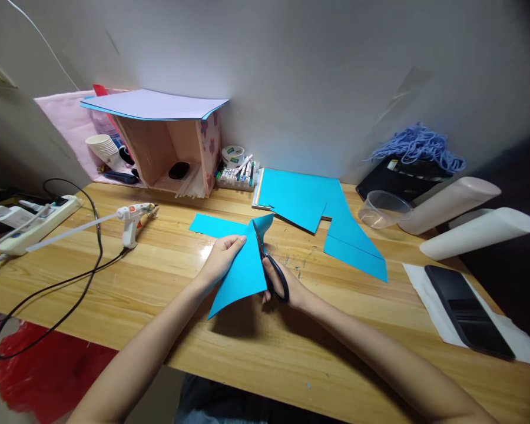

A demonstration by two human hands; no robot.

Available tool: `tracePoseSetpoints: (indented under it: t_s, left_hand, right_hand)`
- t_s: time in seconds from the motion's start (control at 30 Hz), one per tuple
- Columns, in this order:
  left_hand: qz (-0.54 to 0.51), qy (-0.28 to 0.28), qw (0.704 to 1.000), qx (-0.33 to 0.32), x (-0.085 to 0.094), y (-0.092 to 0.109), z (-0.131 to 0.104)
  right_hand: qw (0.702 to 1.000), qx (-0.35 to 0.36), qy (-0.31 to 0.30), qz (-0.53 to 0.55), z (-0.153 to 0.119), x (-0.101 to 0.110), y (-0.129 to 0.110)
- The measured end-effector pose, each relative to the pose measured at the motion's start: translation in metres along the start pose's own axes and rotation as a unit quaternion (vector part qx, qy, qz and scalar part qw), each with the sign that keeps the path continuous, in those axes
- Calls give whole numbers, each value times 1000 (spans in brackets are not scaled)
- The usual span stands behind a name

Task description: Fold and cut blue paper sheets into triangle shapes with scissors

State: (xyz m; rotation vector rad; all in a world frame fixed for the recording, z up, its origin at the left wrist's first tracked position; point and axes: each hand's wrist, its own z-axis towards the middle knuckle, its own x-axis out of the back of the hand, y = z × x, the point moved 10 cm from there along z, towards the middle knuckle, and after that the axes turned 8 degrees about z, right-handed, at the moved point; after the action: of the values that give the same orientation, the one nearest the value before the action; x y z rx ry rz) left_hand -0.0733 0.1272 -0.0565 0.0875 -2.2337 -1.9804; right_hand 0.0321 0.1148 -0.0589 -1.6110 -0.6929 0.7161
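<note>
My left hand (224, 257) pinches a blue sheet of paper (242, 277) at its left edge, thumb on top, above the middle of the desk. Black-handled scissors (277, 277) are in my right hand (282, 284), fingers through the handles. Their blades are at the paper's upper right part, where a cut flap (264, 225) bends upward. Behind my left hand, a blue strip (218, 225) lies on the wood. Farther back and to the right are a larger blue sheet (298, 194) and a blue piece with a dark line (355, 244).
A glue gun (131, 222) with its cable and a power strip (44, 221) are at left. At the back stand a box (159, 144) and markers (238, 175). On the right are a clear bowl (383, 210), white rolls (481, 232) and a phone (468, 312).
</note>
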Motion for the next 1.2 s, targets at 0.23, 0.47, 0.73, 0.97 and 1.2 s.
tracePoseSetpoints:
  t_s: [0.23, 0.47, 0.73, 0.97, 1.2]
  left_hand:
    - [-7, -1, 1000, 12, 1, -1, -1]
    - [-6, 7, 1000, 17, 1, 1, -3]
    - [-1, 12, 1000, 15, 3, -1, -2]
    - [21, 8, 1000, -13, 3, 4, -2]
    - [39, 12, 999, -27, 4, 8, -3]
  right_hand:
    - [1000, 0, 0, -12, 1, 3, 9]
    - [1000, 11, 6, 6, 1, 4, 12]
    - [998, -20, 14, 60, 2, 3, 16]
    - [1000, 11, -5, 15, 0, -1, 12]
    - [1000, 8, -3, 18, -2, 0, 8]
